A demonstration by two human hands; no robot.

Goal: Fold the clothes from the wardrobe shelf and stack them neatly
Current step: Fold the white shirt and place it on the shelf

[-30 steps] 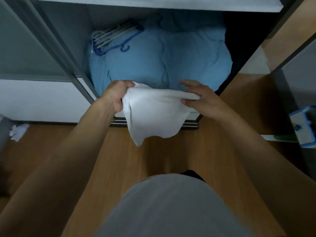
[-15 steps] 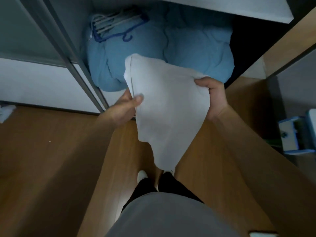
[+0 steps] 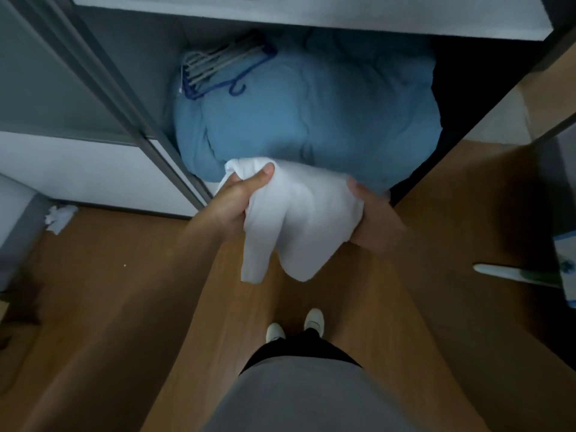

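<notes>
A white garment [image 3: 299,219] hangs bunched between my two hands in front of the open wardrobe. My left hand [image 3: 237,201] grips its upper left corner, thumb on top. My right hand [image 3: 374,216] holds the right side with fingers curled behind the cloth. Two loose ends of the cloth dangle down toward the floor. Behind it, a bulky light-blue quilt [image 3: 311,110] fills the wardrobe's lower compartment, under a white shelf [image 3: 280,14].
A bundle of blue and white hangers [image 3: 221,70] lies on the quilt's back left. A grey sliding-door frame [image 3: 124,101] runs diagonally at left. Crumpled white paper [image 3: 59,218] lies on the wooden floor. A blue-and-white object [image 3: 565,263] stands at right.
The garment was held up and spread out half a second ago; now it is lowered and gathered into a bunch, with my hands closer together near the wardrobe's base.
</notes>
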